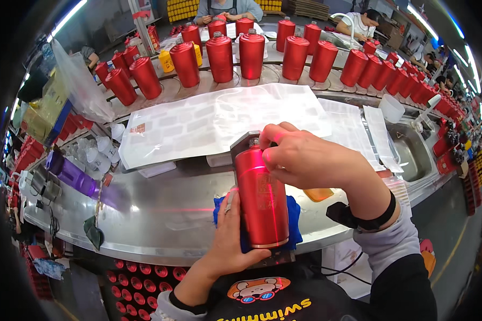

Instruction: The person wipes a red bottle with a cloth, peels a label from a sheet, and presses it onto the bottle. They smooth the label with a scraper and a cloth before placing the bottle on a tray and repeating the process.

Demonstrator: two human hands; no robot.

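Note:
A red bottle (261,208) with faint printed marks and a short clear neck leans slightly in front of me over a blue cloth (293,216). My left hand (233,230) holds its lower left side, thumb toward the base, some fingers hidden behind it. At the upper right, beside the neck, my right hand (305,158) has its fingers curled in a pinch; whatever they hold is too small or hidden to make out. A dark metal angled piece (245,140) stands behind the neck. Red light lines cross the bottle and my right fingers.
Behind a white printed sheet (187,128), several red bottles (251,56) stand on a curved conveyor (168,91). A purple bottle (72,174) and cups (97,159) are at left, a sink (412,152) at right. A co-worker (230,8) sits opposite.

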